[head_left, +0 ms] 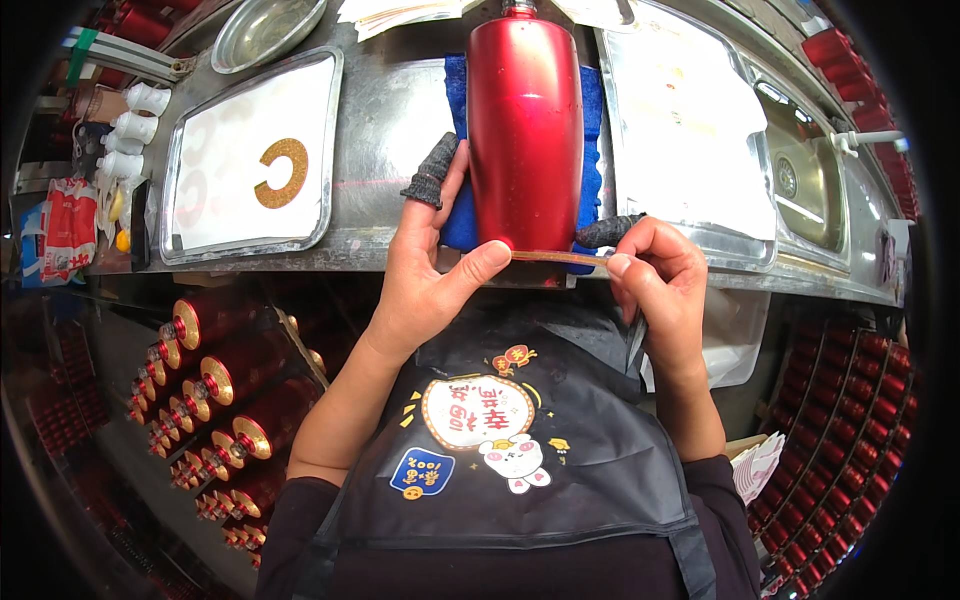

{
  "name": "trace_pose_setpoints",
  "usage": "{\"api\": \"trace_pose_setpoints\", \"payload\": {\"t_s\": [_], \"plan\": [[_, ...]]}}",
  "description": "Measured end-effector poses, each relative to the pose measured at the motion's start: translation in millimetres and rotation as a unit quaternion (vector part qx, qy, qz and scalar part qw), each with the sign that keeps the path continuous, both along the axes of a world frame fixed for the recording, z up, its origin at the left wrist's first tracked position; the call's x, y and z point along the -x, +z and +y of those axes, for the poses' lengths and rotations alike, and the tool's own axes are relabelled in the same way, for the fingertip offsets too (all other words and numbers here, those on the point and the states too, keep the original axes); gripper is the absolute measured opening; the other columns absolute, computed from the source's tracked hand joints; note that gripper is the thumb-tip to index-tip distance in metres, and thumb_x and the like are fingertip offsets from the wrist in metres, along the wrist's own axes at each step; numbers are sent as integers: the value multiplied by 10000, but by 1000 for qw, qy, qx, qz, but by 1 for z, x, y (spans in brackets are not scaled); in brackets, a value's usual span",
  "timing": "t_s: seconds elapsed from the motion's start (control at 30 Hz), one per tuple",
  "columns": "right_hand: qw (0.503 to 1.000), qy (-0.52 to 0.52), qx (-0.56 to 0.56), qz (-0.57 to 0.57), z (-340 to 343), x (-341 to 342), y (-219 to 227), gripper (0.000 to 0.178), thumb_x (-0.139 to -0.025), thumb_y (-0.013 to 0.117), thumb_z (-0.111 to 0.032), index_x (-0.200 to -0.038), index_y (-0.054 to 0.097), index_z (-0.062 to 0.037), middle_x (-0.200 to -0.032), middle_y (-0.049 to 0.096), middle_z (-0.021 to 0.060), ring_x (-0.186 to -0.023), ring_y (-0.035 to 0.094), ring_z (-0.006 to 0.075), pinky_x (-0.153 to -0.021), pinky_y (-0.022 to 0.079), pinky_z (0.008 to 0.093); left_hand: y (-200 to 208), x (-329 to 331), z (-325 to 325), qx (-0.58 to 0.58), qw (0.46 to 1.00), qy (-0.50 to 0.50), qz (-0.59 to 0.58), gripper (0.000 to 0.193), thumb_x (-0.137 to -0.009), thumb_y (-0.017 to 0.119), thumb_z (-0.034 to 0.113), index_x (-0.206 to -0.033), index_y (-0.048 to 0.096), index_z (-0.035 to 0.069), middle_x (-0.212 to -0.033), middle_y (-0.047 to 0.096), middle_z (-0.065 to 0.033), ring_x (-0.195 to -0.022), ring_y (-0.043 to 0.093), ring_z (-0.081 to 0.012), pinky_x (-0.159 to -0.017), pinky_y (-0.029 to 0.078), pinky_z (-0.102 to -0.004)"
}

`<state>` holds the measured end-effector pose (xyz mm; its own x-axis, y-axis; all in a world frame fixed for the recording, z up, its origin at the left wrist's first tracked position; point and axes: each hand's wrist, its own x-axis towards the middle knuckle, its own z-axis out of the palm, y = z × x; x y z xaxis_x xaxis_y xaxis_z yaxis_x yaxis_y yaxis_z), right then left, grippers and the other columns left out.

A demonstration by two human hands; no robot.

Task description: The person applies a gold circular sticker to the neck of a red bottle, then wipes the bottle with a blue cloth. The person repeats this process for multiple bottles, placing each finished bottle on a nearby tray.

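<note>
A glossy red bottle (527, 130) lies on a blue cloth (590, 130), its base toward me and its neck pointing away. Along the base edge runs a thin gold strip (560, 257). My left hand (425, 255) grips the bottle's lower left corner: the thumb presses at the strip's left end, and a finger in a dark knit cover (434, 172) stretches along the side. Between thumb and forefinger, my right hand (660, 280) pinches the strip's right end. Another dark finger cover (610, 231) on that hand points at the bottle's lower right side.
On the left, a metal tray (328, 150) holds a white sheet with a gold C-shaped strip (281, 173). A steel bowl (262, 35) stands behind it. To the right are a tray of white sheets (690, 130) and a sink (800, 165). Red bottles (225, 385) are racked below the bench.
</note>
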<state>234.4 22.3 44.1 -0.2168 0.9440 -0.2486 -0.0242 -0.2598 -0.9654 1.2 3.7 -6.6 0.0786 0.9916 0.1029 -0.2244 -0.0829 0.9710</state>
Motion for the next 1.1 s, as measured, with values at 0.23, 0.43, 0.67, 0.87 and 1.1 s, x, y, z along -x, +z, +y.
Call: {"api": "trace_pose_setpoints", "payload": {"t_s": [0.23, 0.43, 0.67, 0.87, 1.1], "plan": [[1000, 2, -4, -18, 1, 0, -2, 126, -884, 634, -63, -783, 567, -31, -625, 541, -21, -501, 448, 25, -463, 321, 199, 0, -1, -1, 14, 1000, -2, -26, 863, -940, 704, 76, -1592, 145, -16, -1661, 213, -211, -1484, 334, -266, -1194, 321, -395], [1000, 5, 9, 21, 2, -2, -1, 119, -889, 661, -30, -793, 591, -30, -714, 575, -42, -636, 477, 4, -551, 345, 187, -2, 2, -10, 31, 996, 43, -65, 772, -970, 636, 41, -1584, 174, -22, -1645, 262, -213, -1483, 338, -255, -1209, 285, -388], [1000, 8, -6, 1, 0, 0, -1, 111, -878, 641, -48, -789, 576, -32, -677, 547, -32, -557, 454, 15, -487, 335, 191, 2, -9, -18, 39, 994, 86, -49, 749, -956, 677, 59, -1556, 240, -42, -1590, 383, -198, -1334, 511, -205, -1028, 486, -302], [1000, 1, -25, -15, 2, 1, -3, 114, -873, 630, -58, -778, 572, -36, -660, 537, -25, -515, 438, 16, -448, 323, 194, 12, -17, -13, 78, 992, 93, -15, 772, -929, 735, 88, -1529, 273, -63, -1553, 438, -197, -1336, 511, -213, -1051, 475, -321], [1000, 10, 3, 6, 4, -3, -7, 128, -885, 668, -20, -783, 591, -18, -731, 577, -48, -662, 500, 5, -574, 372, 184, 4, -14, -17, 13, 989, 117, 85, 730, -926, 749, 192, -1498, 368, -55, -1529, 473, -207, -1352, 510, -241, -1150, 357, -388]]}}
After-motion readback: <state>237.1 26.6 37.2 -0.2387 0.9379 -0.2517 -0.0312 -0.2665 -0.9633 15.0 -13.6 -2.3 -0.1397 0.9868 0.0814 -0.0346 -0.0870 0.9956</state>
